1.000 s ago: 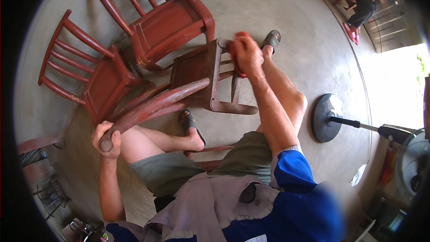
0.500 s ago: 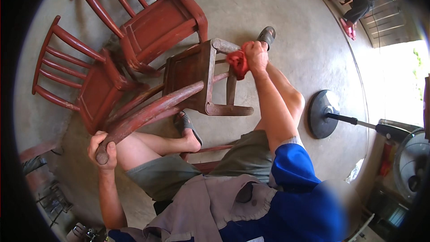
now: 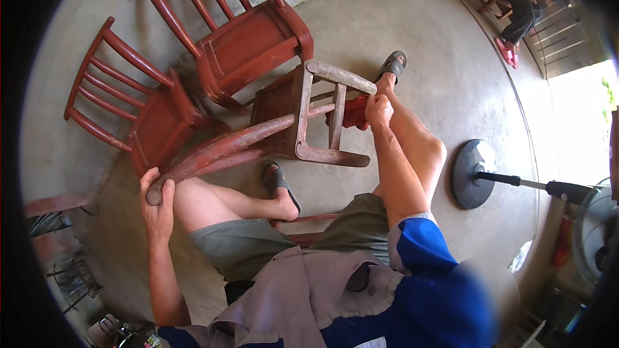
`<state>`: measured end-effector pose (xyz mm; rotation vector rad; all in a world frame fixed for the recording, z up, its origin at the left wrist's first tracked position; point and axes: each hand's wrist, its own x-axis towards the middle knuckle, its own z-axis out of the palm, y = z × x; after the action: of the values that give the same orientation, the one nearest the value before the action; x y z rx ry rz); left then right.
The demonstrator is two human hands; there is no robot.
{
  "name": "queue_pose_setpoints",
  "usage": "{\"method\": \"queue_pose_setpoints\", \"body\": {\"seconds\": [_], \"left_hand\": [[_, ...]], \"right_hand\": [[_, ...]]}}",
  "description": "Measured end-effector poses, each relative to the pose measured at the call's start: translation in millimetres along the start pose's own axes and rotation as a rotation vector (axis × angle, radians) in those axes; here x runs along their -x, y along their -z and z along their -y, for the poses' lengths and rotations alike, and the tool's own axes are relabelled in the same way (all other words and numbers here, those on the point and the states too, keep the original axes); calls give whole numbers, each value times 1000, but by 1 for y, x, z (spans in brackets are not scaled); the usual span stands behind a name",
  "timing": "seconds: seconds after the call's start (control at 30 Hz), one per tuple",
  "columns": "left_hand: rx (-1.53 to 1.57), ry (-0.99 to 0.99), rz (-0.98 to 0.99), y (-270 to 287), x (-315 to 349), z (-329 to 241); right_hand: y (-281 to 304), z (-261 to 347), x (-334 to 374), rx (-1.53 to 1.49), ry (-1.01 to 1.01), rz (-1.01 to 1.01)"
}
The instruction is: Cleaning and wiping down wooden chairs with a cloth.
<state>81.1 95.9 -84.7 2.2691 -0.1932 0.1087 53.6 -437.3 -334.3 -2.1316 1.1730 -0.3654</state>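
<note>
A worn, dull red wooden chair (image 3: 242,136) lies tipped in front of me, its bare, scuffed legs pointing right. My left hand (image 3: 157,209) is closed around the rounded end of its long back post, by my left knee. A crumpled red cloth (image 3: 354,113) hangs from my right hand (image 3: 379,110), which is a fist just right of the legs. Part of the cloth is behind the leg rung, so I cannot tell whether it touches the wood.
Two glossier red chairs, a far one (image 3: 248,42) and a left one (image 3: 158,122), stand beside the tipped one. To the right are a fan's round black base (image 3: 472,174) and its pole. A seated person (image 3: 519,9) is at the far right. A cable runs along the floor.
My right hand has come nearer to me with the cloth, from the far leg to beside the middle of the leg frame. My left hand keeps its grip on the post. The view has shifted slightly.
</note>
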Motion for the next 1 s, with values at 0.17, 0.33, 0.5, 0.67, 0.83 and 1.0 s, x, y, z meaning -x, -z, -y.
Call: {"method": "queue_pose_setpoints", "body": {"seconds": [0.17, 0.33, 0.5, 0.67, 0.83, 1.0], "left_hand": [[68, 214, 122, 2, -2, -15], [55, -148, 93, -11, -18, -32], [30, -341, 151, -27, -35, -75], [-92, -540, 188, -36, -30, -101], [-149, -602, 190, -27, -16, -87], [-145, -632, 143, -25, -9, -79]], "right_hand": [[49, 46, 3, -30, 176, 32], [108, 89, 24, -694, 226, -81], [119, 102, 24, -689, 436, -139], [59, 46, 33, 85, 304, 429], [12, 19, 38, -42, 226, 603], [10, 39, 47, -86, 138, 738]]}}
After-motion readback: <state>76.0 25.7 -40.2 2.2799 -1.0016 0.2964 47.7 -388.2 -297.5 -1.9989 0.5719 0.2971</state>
